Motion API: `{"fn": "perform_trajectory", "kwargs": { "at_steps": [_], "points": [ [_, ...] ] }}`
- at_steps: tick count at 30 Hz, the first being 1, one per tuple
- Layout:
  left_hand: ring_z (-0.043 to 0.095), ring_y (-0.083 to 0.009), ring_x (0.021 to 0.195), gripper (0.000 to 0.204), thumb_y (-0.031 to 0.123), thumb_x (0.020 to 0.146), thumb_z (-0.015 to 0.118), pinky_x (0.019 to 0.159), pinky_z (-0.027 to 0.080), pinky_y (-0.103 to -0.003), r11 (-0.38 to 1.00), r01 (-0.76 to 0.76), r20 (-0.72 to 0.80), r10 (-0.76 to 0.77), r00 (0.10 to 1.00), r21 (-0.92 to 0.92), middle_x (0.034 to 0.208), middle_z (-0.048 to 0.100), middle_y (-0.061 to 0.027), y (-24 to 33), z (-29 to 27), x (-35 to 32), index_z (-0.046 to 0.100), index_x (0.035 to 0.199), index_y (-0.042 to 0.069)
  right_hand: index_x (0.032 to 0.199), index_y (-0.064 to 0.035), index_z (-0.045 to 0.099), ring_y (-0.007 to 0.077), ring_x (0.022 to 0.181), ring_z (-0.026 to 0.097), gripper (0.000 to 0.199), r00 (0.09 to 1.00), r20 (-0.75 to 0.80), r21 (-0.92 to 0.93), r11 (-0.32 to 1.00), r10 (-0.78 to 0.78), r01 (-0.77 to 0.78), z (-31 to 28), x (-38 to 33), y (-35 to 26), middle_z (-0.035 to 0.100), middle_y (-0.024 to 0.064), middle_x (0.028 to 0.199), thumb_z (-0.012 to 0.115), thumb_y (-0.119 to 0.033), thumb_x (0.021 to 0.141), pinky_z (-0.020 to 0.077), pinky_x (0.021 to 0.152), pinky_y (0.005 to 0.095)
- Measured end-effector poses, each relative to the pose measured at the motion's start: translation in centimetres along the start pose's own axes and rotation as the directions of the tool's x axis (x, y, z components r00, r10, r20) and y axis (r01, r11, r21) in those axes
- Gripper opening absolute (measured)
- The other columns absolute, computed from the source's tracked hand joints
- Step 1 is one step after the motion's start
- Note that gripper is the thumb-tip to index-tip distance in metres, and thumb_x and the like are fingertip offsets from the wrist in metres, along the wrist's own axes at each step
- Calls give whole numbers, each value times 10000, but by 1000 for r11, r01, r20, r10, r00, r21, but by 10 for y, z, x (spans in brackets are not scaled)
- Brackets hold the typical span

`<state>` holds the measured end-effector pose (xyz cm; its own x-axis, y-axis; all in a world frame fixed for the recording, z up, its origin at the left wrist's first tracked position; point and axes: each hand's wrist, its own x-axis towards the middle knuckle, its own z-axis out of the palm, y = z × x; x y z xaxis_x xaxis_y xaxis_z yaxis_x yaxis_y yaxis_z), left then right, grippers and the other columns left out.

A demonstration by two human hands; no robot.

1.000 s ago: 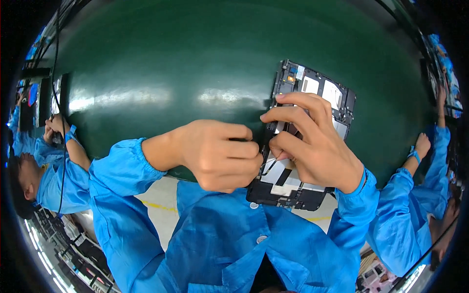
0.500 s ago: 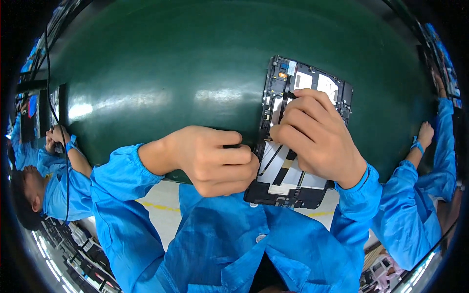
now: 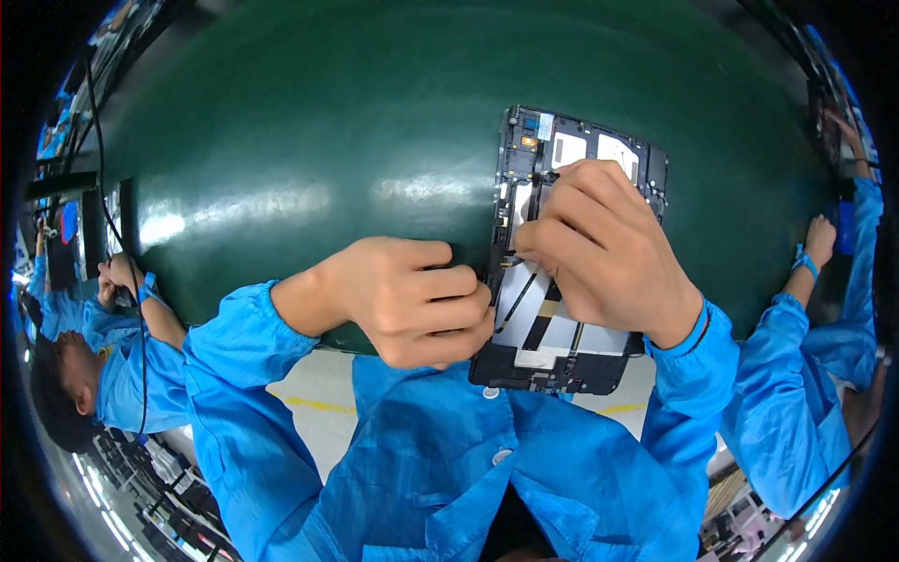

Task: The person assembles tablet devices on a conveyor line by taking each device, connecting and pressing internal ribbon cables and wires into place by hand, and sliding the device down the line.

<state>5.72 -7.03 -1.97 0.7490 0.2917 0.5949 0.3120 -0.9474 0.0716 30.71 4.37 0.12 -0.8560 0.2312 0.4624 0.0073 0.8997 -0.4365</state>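
L hand [image 3: 412, 300] fisted, R hand [image 3: 604, 248] (fingers curled) pinching.

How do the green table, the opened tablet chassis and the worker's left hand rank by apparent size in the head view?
1. Green table, by far the largest.
2. Opened tablet chassis.
3. Left hand, though it looks close to the chassis in area, partly because the right hand covers the chassis.

Opened tablet chassis [image 3: 571, 272]: black rectangular frame, internal boards and silver plates exposed, lying flat lengthwise on the green table [image 3: 281, 140], near edge overhanging.
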Motion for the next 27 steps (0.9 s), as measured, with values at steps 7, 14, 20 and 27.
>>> {"fn": "perform_trajectory", "kwargs": {
  "at_steps": [7,14,20,27],
  "points": [
    [636,-187,749,401,309,744,761,549,454,-296,993,112,-13,-111,994,29,944,704,-90,-7,0,-2,761,1014,13,976,-47,711,303,952,578,222,999,14,53,997,48,-49,0,3,0,583,80,939,818,-61,782,487,855,429],
    [641,-190,731,339,256,814,738,563,466,-303,987,144,-15,-143,990,72,959,728,-92,-12,-2,-4,789,1039,7,972,-51,717,297,943,572,218,996,10,28,996,88,-88,-1,4,2,579,78,944,860,-54,808,477,842,421],
    [649,-196,729,320,228,854,719,579,474,-303,983,152,-2,-152,988,103,960,740,-94,-24,-5,-9,819,1068,13,956,-68,769,291,879,586,244,991,1,37,991,132,-132,-1,12,5,601,68,898,875,1,747,478,782,414],
    [659,-198,734,300,245,918,694,590,488,-303,987,126,-8,-126,992,95,978,754,-100,-22,-4,-12,824,1063,17,942,-64,770,281,865,584,238,989,3,48,988,148,-148,1,11,3,606,66,884,866,12,738,476,771,409]
  ]
}}
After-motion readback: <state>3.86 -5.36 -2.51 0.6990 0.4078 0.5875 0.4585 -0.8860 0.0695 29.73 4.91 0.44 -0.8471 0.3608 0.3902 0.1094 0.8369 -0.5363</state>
